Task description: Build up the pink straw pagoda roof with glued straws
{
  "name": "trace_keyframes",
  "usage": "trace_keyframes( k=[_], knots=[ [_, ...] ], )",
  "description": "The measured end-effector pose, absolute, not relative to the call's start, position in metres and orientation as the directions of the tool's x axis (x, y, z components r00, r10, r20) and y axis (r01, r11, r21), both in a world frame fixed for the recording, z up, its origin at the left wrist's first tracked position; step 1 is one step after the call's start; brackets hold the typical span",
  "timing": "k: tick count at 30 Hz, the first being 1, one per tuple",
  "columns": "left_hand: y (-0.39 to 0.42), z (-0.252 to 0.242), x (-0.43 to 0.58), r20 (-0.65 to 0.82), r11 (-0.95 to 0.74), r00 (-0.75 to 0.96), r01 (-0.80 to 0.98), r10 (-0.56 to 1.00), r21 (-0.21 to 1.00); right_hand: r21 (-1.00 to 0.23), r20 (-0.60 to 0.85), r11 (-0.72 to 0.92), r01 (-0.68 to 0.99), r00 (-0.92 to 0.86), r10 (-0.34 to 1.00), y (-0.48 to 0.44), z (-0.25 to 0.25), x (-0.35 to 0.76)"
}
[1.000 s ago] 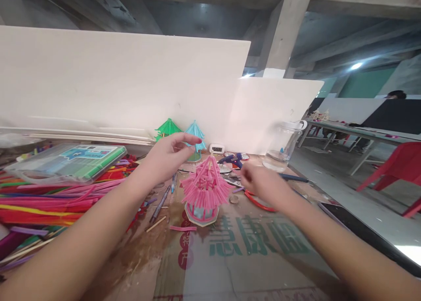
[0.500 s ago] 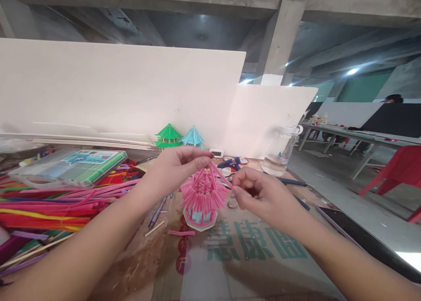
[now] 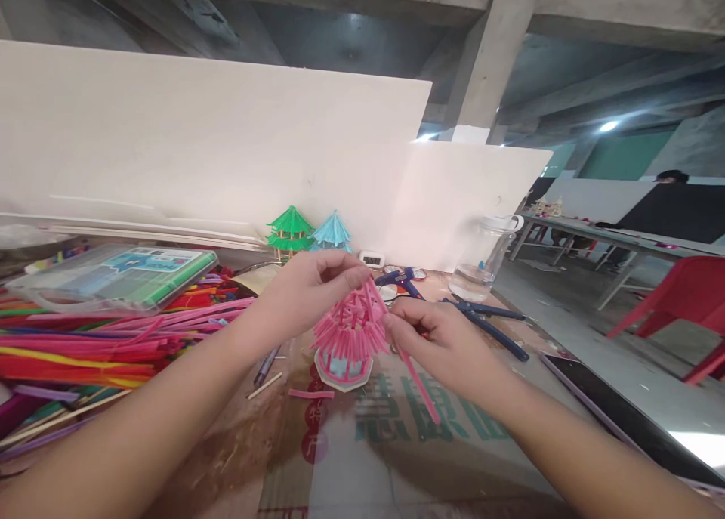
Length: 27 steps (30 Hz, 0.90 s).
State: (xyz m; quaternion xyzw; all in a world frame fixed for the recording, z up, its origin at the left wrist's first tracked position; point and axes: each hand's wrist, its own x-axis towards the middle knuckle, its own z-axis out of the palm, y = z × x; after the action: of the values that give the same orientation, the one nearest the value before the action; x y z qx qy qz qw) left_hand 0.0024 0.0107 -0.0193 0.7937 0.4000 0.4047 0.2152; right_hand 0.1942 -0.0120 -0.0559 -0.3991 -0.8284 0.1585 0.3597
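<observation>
A small pink pagoda model (image 3: 348, 341), built of pipe cleaners, stands on a pale octagonal base before me. My left hand (image 3: 317, 288) is closed at its peak, thumb and forefinger pinching the top end of a pink pipe cleaner. Just right of the roof, my right hand (image 3: 427, 334) pinches a pink pipe cleaner (image 3: 420, 389), whose loose end slants down below the fingers. The strand runs from the peak toward the right fingertips; part of it is hidden by the hands. A short pink piece (image 3: 311, 393) lies in front of the base.
Pipe cleaner bundles (image 3: 84, 356) and a clear plastic case (image 3: 118, 277) fill the left side. Behind stand green (image 3: 291, 228) and blue (image 3: 333, 230) pagodas. A glue gun (image 3: 405, 281), pliers (image 3: 492, 326), a water jug (image 3: 479, 258) and a phone (image 3: 612, 406) are on the right.
My right hand has moved left, closer to the pagoda's roof. The pipe cleaner's loose end now shows below it. My left hand stays at the peak.
</observation>
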Motion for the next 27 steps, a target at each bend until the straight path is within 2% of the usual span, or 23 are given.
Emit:
trace_keyframes(
  k=[2,4,8,13,17,27],
  knots=[
    [0.015,-0.019,0.0,0.519,-0.581,0.281,0.532,0.807,0.616,-0.5,0.435,0.609,0.616,-0.429,0.791,-0.005,-0.058,0.2],
    [0.021,-0.02,-0.004,0.55,-0.56,0.226,0.6,0.804,0.572,-0.436,0.342,0.576,0.691,-0.465,0.817,0.002,-0.06,0.207],
    [0.033,-0.025,-0.008,0.462,-0.526,0.282,0.63,0.841,0.572,-0.301,0.157,0.482,0.823,-0.455,0.876,0.02,-0.062,0.225],
    [0.032,-0.029,-0.003,0.367,-0.51,0.356,0.633,0.86,0.582,-0.196,0.207,0.238,0.951,-0.197,0.958,0.057,-0.068,0.258],
    [0.029,-0.029,0.0,0.37,-0.546,0.401,0.615,0.838,0.569,-0.222,0.172,0.122,0.968,-0.084,0.982,0.092,-0.085,0.277],
    [0.032,-0.021,-0.013,0.45,-0.544,0.349,0.712,0.822,0.443,-0.375,0.111,0.022,0.927,0.021,0.994,0.152,-0.115,0.26]
  ],
)
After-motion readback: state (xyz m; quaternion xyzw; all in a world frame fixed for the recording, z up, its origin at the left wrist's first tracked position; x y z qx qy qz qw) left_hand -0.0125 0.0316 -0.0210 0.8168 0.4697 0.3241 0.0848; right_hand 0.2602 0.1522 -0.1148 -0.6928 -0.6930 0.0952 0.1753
